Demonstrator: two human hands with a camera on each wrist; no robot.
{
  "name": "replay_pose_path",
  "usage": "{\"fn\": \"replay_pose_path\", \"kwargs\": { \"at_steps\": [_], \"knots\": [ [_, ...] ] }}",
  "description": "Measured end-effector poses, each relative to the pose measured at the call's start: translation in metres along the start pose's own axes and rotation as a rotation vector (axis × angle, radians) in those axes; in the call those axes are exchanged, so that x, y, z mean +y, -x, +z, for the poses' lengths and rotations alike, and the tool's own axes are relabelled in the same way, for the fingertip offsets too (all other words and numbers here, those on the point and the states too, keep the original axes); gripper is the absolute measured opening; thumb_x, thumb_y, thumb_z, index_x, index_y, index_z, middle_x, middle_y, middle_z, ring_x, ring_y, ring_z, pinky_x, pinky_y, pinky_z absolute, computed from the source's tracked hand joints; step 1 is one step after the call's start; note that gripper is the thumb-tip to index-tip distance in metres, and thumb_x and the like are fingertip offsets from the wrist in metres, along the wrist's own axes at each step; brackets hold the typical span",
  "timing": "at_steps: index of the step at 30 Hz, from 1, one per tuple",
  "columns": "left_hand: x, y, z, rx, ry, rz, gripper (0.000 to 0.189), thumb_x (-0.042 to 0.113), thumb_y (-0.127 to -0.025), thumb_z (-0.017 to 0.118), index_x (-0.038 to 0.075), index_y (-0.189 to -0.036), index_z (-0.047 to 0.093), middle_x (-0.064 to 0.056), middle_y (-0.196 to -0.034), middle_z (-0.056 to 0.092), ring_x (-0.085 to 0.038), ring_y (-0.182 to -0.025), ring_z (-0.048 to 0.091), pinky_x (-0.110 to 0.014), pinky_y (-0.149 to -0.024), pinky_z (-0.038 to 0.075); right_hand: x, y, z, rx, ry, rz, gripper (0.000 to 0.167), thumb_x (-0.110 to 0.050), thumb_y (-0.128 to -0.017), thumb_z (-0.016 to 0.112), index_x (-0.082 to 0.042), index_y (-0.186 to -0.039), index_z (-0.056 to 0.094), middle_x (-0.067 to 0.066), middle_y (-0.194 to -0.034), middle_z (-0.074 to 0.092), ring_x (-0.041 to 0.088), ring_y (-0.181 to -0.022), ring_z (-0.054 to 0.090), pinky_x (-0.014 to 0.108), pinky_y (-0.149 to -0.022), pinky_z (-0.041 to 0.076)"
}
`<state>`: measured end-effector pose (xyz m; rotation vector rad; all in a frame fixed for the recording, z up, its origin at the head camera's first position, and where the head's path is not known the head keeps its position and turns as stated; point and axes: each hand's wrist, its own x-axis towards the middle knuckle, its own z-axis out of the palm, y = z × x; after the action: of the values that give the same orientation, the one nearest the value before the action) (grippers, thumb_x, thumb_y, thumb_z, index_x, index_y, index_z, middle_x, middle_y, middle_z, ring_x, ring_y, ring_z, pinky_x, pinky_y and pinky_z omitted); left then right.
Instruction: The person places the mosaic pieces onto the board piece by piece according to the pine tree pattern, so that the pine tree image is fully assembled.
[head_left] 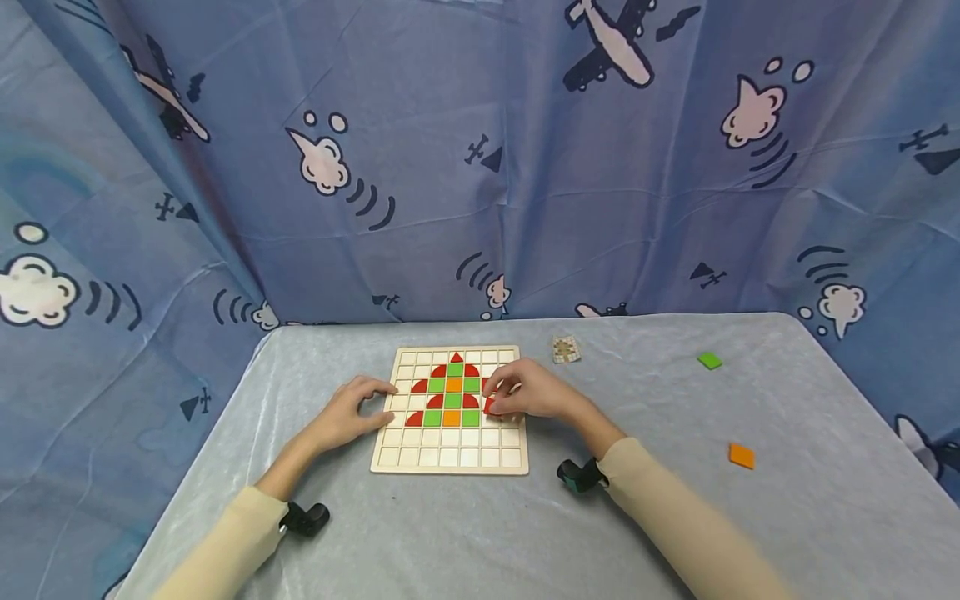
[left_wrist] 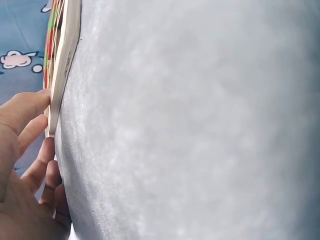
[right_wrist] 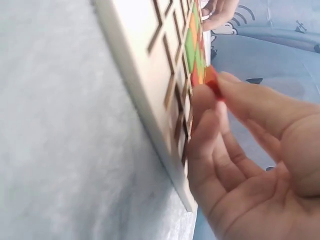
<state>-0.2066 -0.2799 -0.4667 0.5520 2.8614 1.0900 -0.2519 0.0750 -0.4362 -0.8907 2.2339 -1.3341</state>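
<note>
A square wooden grid board (head_left: 450, 457) lies on the table, with green, orange and red tiles set in its cells in a tree-like shape. A red triangle (head_left: 457, 358) tops the shape, and red quarter-round tiles line its sides. At the board's left edge, my left hand (head_left: 347, 417) touches the rim with thumb and fingers spread apart; its wrist view shows the fingertips against the board's side. Over the right part of the grid, my right hand (head_left: 534, 390) pinches a red tile (right_wrist: 212, 82) between thumb and fingertips, which partly cover its shape.
A small card (head_left: 566, 349) with a printed grid pattern lies just beyond the board's right corner. Farther right on the grey-covered table (head_left: 637, 383) are a loose green tile (head_left: 709, 360) and an orange tile (head_left: 742, 456). A blue patterned curtain (head_left: 420, 167) hangs behind.
</note>
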Motion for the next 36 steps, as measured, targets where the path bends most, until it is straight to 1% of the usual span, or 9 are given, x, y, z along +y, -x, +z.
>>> {"fn": "replay_pose_path", "kwargs": {
  "at_steps": [4, 10, 12, 17, 21, 28, 36],
  "knots": [
    [0.001, 0.0, -0.001, -0.003, 0.003, 0.0, 0.036, 0.018, -0.091, 0.079, 0.011, -0.125, 0.068, -0.01, -0.125, 0.059, -0.032, -0.113, 0.054, -0.053, -0.097, 0.041, -0.003, -0.003, 0.0, -0.013, 0.036, 0.025, 0.015, 0.006, -0.086, 0.077, 0.001, -0.1, 0.074, 0.005, -0.078, 0.067, 0.02, -0.067, 0.062, 0.036, -0.059, 0.054],
    [0.002, 0.0, -0.001, -0.001, 0.004, 0.002, 0.036, 0.016, -0.091, 0.079, 0.01, -0.125, 0.068, -0.011, -0.124, 0.059, -0.033, -0.113, 0.054, -0.053, -0.097, 0.041, -0.007, -0.005, 0.001, -0.037, 0.063, 0.057, 0.013, 0.006, -0.085, 0.078, 0.001, -0.095, 0.074, 0.005, -0.076, 0.065, 0.021, -0.065, 0.061, 0.039, -0.058, 0.057],
    [0.002, 0.0, -0.001, 0.0, 0.0, 0.003, 0.036, 0.016, -0.091, 0.079, 0.01, -0.125, 0.068, -0.011, -0.125, 0.059, -0.033, -0.113, 0.054, -0.053, -0.097, 0.042, -0.007, -0.006, 0.001, -0.045, 0.07, 0.045, 0.013, 0.007, -0.084, 0.079, 0.001, -0.094, 0.074, 0.005, -0.075, 0.064, 0.021, -0.064, 0.061, 0.039, -0.058, 0.057],
    [0.002, 0.0, -0.001, 0.001, 0.0, 0.001, 0.036, 0.016, -0.091, 0.079, 0.01, -0.125, 0.068, -0.011, -0.125, 0.059, -0.033, -0.113, 0.054, -0.053, -0.097, 0.042, -0.007, -0.008, 0.002, -0.065, 0.079, 0.031, 0.012, 0.008, -0.084, 0.078, 0.001, -0.093, 0.074, 0.005, -0.073, 0.064, 0.02, -0.06, 0.058, 0.033, -0.054, 0.053],
    [0.003, 0.001, -0.001, -0.002, 0.001, -0.003, 0.036, 0.017, -0.091, 0.08, 0.01, -0.124, 0.068, -0.011, -0.124, 0.059, -0.033, -0.113, 0.054, -0.053, -0.097, 0.041, -0.006, -0.01, 0.003, -0.078, 0.089, 0.044, 0.012, 0.007, -0.084, 0.078, 0.0, -0.093, 0.074, 0.005, -0.072, 0.065, 0.02, -0.058, 0.058, 0.03, -0.053, 0.05],
    [0.004, 0.0, 0.0, -0.004, 0.002, -0.019, 0.036, 0.016, -0.091, 0.08, 0.01, -0.124, 0.068, -0.012, -0.125, 0.059, -0.033, -0.114, 0.054, -0.054, -0.097, 0.041, -0.009, -0.01, 0.004, -0.092, 0.094, 0.07, 0.013, 0.008, -0.084, 0.078, -0.001, -0.093, 0.075, 0.005, -0.073, 0.066, 0.02, -0.059, 0.059, 0.029, -0.053, 0.05],
    [0.004, -0.001, 0.0, -0.002, -0.01, -0.002, 0.038, 0.015, -0.09, 0.079, 0.009, -0.126, 0.068, -0.013, -0.126, 0.059, -0.035, -0.113, 0.054, -0.054, -0.096, 0.04, -0.008, -0.012, 0.005, -0.103, 0.131, 0.066, 0.015, 0.007, -0.082, 0.08, -0.001, -0.094, 0.075, 0.003, -0.073, 0.066, 0.016, -0.059, 0.058, 0.026, -0.051, 0.047]
  ]
}}
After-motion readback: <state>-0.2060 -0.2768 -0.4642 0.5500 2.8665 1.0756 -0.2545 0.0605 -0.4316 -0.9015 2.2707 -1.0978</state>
